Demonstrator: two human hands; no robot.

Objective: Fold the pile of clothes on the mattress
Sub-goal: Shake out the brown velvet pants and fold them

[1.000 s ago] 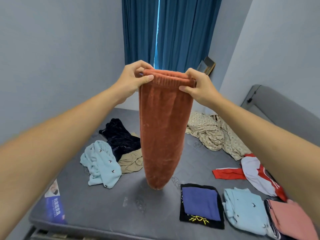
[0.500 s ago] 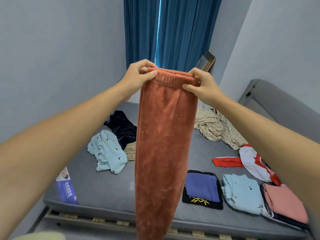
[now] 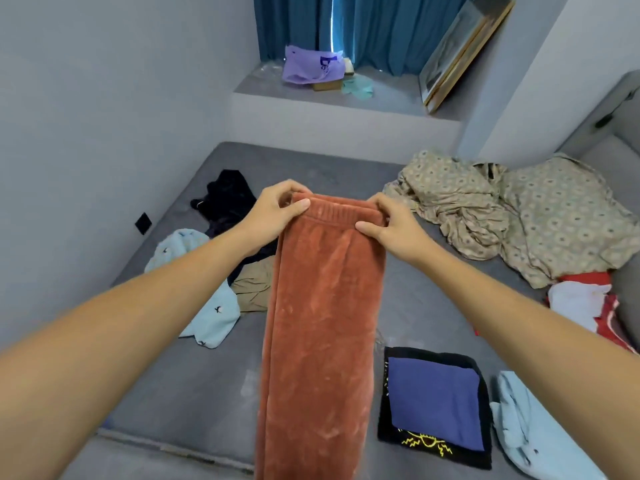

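**Fleece trousers lowered toward the mattress**

Both hands have dropped since a second ago: the rust-orange fleece trousers (image 3: pixel 318 323), then held high before the curtain, now hang low over the grey mattress (image 3: pixel 180 386), legs doubled together. The left hand (image 3: pixel 273 213) pinches the waistband's 9 o'clock corner; the right hand (image 3: pixel 391 226) pinches its 3 o'clock corner. Likely they are about to be laid flat for folding. The unfolded heap (image 3: pixel 214 271) waits at 9 o'clock, the folded black-and-blue shirt (image 3: pixel 436 407) at 4 o'clock.

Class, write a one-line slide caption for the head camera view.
Left hand and right hand pinch the waistband of rust-orange fleece trousers above a grey mattress.
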